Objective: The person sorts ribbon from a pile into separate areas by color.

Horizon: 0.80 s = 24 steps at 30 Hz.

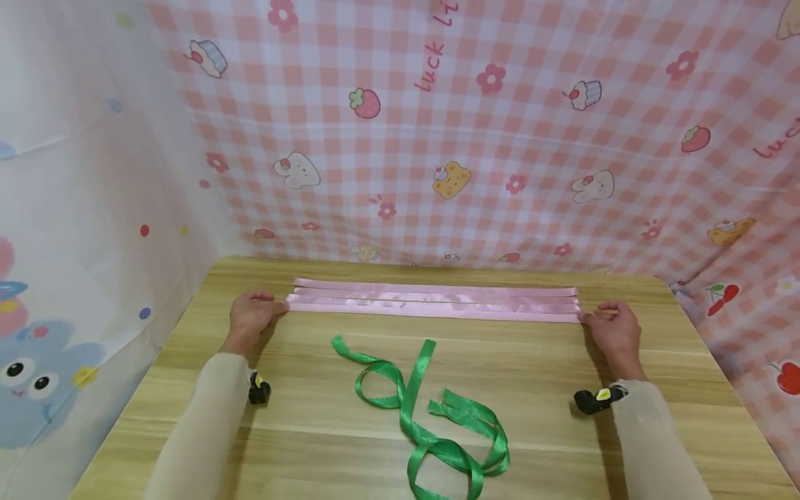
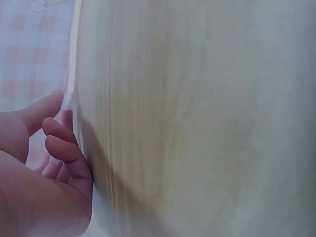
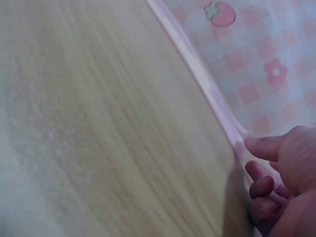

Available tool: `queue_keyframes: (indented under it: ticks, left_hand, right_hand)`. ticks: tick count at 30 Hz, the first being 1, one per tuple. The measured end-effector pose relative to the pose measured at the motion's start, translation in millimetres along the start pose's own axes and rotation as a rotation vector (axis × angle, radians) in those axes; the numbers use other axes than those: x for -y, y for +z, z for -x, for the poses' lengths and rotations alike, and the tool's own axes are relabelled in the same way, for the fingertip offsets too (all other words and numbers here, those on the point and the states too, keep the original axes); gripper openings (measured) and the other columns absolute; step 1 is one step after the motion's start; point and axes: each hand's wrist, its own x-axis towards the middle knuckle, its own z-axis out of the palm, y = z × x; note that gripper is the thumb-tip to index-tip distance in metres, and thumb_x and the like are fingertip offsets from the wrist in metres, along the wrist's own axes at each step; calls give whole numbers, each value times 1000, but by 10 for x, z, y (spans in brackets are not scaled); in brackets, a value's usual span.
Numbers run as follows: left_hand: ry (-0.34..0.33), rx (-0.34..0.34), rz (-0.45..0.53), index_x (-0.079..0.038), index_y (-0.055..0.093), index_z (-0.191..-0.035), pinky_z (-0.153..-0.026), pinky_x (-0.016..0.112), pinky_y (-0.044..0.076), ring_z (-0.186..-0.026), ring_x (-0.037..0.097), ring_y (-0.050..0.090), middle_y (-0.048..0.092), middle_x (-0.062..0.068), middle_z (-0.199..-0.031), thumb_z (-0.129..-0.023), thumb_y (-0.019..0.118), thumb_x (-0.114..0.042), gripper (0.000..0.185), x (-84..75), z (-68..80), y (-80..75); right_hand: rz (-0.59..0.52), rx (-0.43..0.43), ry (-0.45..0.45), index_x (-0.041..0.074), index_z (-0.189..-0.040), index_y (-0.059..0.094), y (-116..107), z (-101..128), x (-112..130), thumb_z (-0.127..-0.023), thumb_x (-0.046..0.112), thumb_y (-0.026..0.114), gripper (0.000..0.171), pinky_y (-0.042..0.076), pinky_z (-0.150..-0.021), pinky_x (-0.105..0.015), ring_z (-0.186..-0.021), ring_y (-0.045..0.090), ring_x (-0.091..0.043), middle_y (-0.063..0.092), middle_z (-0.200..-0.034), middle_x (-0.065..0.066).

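The pink ribbon (image 1: 434, 303) lies folded in flat layers across the far part of the table (image 1: 562, 389). The left hand (image 1: 250, 316) pinches its left end with curled fingers; the right hand (image 1: 615, 330) pinches its right end. A green ribbon (image 1: 425, 410) lies tangled just nearer than the pink ribbon.

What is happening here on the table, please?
A person holds a pink ribbon, folded into several long layers, flat on the wooden table. The left hand pinches its left end and the right hand pinches its right end, so the ribbon lies stretched straight between them near the far edge. A green ribbon lies loose and tangled nearer to the person, touched by neither hand. A pink checked cloth hangs behind the table.
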Motion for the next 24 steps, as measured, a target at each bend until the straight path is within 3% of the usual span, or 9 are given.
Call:
queue_keyframes:
  ticks: [4, 6, 11, 15, 19, 24]
  left_hand:
    - [66, 35, 10, 3, 52, -131, -63, 18, 48, -73, 1, 59, 69, -8, -88, -88, 76, -15, 52, -12, 69, -16]
    - [105, 86, 41, 3, 48, -136, -64, 18, 49, -76, 1, 61, 70, -10, -92, -91, 73, -16, 55, -34, 136, 0]
    - [193, 264, 65, 1, 47, -137, -62, 20, 48, -72, 5, 59, 70, -12, -91, -93, 71, -16, 53, -107, 371, 145]
    - [317, 448, 15, 3, 52, -132, -62, 24, 49, -73, 10, 61, 74, 5, -99, -92, 70, -10, 46, -172, 613, 372]
    - [409, 684, -10, 6, 52, -128, -72, 27, 55, -88, 17, 69, 70, 24, -110, -91, 68, -4, 41, -224, 905, 652]
    - [504, 976, -88, 3, 59, -115, -79, 26, 54, -95, 26, 67, 69, 22, -111, -88, 67, 6, 29, -249, 1284, 937]
  right_hand:
    - [-83, 76, -24, 0, -123, 50, -9, 89, 28, -89, 26, 74, 49, 44, -52, -22, -59, 53, 1, 61, -73, 14]
    - [-118, 137, -50, 0, -126, 47, 6, 172, 72, -91, 27, 73, 51, 45, -52, -23, -60, 54, -1, 59, -73, 17]
    - [-146, 337, -215, -3, -123, 47, 130, 493, 316, -95, 19, 68, 42, 47, -55, -24, -65, 58, -8, 70, -86, 0]
    - [-179, 511, -398, -6, -113, 53, 323, 860, 601, -93, 5, 67, 27, 52, -61, -26, -71, 63, -15, 71, -92, -16]
    - [-190, 723, -546, -2, -101, 61, 539, 1293, 871, -90, 1, 68, 14, 51, -66, -24, -78, 62, -15, 68, -89, -11]
    - [-178, 965, -616, 7, -96, 65, 731, 1729, 1048, -90, 11, 72, 10, 50, -66, -22, -76, 60, -11, 68, -87, -4]
